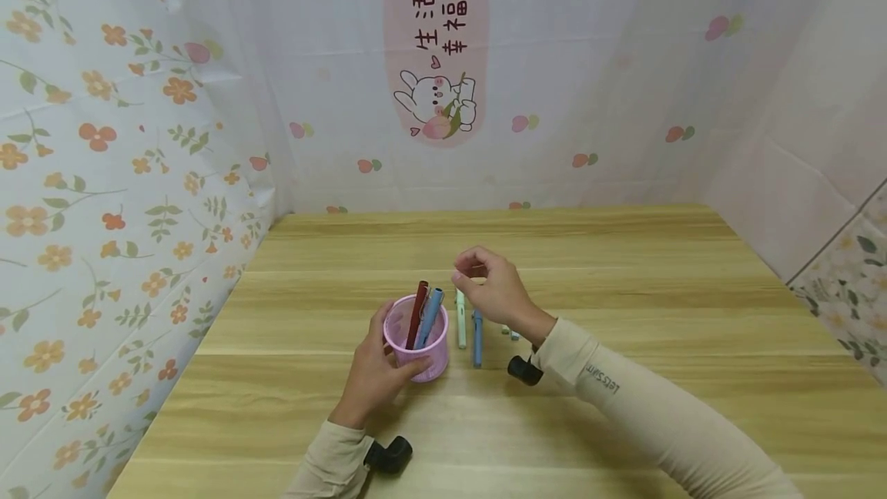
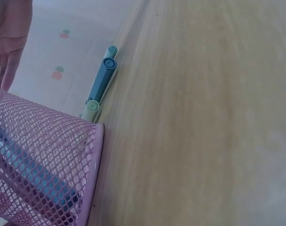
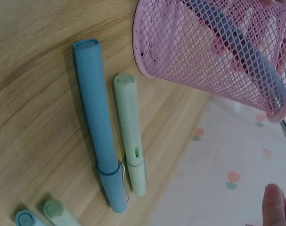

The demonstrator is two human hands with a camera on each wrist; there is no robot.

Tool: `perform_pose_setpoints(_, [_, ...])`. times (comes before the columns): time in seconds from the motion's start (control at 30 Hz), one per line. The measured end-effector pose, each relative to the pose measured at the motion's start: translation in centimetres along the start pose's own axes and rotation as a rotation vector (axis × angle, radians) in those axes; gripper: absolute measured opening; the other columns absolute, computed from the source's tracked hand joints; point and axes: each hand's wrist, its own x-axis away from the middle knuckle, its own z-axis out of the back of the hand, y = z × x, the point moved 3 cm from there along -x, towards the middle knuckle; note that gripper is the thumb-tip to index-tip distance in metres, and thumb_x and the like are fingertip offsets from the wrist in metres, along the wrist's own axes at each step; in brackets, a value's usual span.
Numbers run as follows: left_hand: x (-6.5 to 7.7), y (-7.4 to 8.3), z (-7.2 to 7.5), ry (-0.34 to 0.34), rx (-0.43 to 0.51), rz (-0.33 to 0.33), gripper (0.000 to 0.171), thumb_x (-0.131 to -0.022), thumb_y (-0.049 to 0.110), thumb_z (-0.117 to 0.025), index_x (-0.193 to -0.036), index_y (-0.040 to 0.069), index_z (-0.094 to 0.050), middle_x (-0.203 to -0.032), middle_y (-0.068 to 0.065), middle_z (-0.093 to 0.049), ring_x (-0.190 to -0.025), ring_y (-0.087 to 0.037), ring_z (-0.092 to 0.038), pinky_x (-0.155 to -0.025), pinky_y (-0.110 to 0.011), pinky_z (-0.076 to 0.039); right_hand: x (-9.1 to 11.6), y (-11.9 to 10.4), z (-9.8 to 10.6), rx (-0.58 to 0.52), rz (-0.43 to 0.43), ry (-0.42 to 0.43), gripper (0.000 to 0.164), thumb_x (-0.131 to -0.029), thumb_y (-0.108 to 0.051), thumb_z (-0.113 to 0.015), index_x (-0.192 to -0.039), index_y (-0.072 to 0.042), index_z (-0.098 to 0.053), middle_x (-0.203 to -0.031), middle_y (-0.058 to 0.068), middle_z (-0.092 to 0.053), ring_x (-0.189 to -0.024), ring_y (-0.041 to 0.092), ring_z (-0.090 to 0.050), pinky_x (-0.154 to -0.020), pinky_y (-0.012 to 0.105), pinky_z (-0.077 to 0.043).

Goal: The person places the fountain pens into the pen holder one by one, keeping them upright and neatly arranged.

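Note:
My left hand [image 1: 377, 376] grips a pink mesh pen cup [image 1: 435, 364] from its left side, thumb across the front. Inside lean a dark red pen [image 1: 416, 316] and a light blue pen [image 1: 430, 318], their upper ends above the rim. To the right of the cup, my right hand [image 1: 500, 289] hovers with loosely bent fingers and nothing between them. Below it on the table lie a pale green pen [image 3: 128, 127] and a blue pen [image 3: 99, 117], side by side with metal clips.
Two more pens, one light blue [image 3: 26, 219] and one green [image 3: 55, 209], lie further right, mostly hidden by my right wrist in the head view. The wooden table [image 1: 312, 422] ends at a patterned curtain [image 1: 589, 83] behind and on the left.

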Motion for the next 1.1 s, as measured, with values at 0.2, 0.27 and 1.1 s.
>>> perform_pose_setpoints(0.2, [0.0, -0.1, -0.1, 0.000, -0.002, -0.003, 0.098, -0.068, 0.015, -0.089, -0.145, 0.000, -0.030, -0.132, -0.025, -0.051, -0.118, -0.041, -0.053, -0.097, -0.054, -0.046, -0.2, 0.9, 0.5, -0.031, -0.096, -0.073, 0.024, -0.093, -0.013, -0.063, -0.115, -0.005, -0.058, -0.110, 0.010, -0.062, -0.101, 0.027, -0.062, -0.081, 0.038, -0.055])
perform_pose_setpoints(0.27, [0.1, -0.1, -0.1, -0.002, -0.003, -0.001, 0.098, -0.068, 0.016, -0.089, -0.145, 0.002, -0.030, -0.133, -0.024, -0.051, -0.118, -0.041, -0.053, -0.097, -0.054, -0.046, -0.4, 1.3, 0.7, -0.061, -0.128, -0.103, 0.028, -0.094, -0.012, -0.062, -0.120, -0.004, -0.056, -0.113, 0.013, -0.060, -0.101, 0.028, -0.062, -0.080, 0.038, -0.056])
perform_pose_setpoints(1.1, [0.1, -0.2, 0.0, -0.004, 0.004, 0.012, 0.098, -0.068, 0.015, -0.089, -0.147, 0.005, -0.030, -0.135, -0.022, -0.050, -0.120, -0.040, -0.053, -0.098, -0.055, -0.045, -1.8, 5.8, 3.1, -0.154, -0.361, -0.153, 0.033, -0.098, -0.013, -0.058, -0.127, -0.001, -0.048, -0.116, 0.020, -0.055, -0.109, 0.042, -0.056, -0.090, 0.050, -0.052])
